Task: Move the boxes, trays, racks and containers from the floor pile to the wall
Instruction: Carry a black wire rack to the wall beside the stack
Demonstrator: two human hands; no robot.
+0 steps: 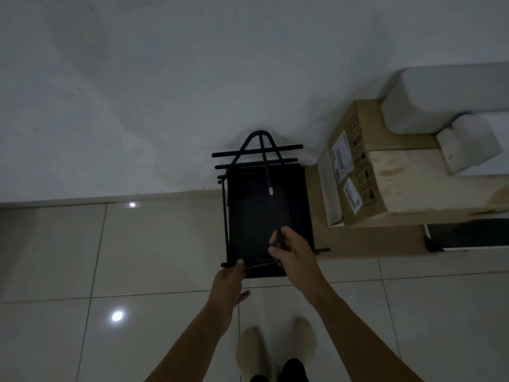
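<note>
Two bare forearms reached up from the 6 o'clock edge of the view, and between them a pair of pale shoes (275, 346) stood blurred on the glossy tiled floor (154, 249). The right hand (292, 252) was ahead at centre, with its fingers (275, 238) curled and pinching a thin upright rod at the near end of the black wire rack (264, 210). The left hand (230, 274) lay just at 8 o'clock of the right one, its back to the camera and its thumb spread out to the side. Its fingertips met the rack's near left corner bar, but the dim light hid whether they curled round it or only touched it.

The rack sat on the floor in the middle of the view, its dark flat body running from the hands toward 12 o'clock. Its far end, with two crossbars and an arched loop of wire, was up against the pale wall (165, 92).

Just at 3 o'clock of the rack, also against the wall, was a cardboard box (366, 172) with white labels (341, 158) on the side that faced the rack. A rounded white object (440, 100) rested on top of the box toward 2 o'clock; what it was could not be told. Two bright spots of light reflected off the tiles at 8 and 9 o'clock.
</note>
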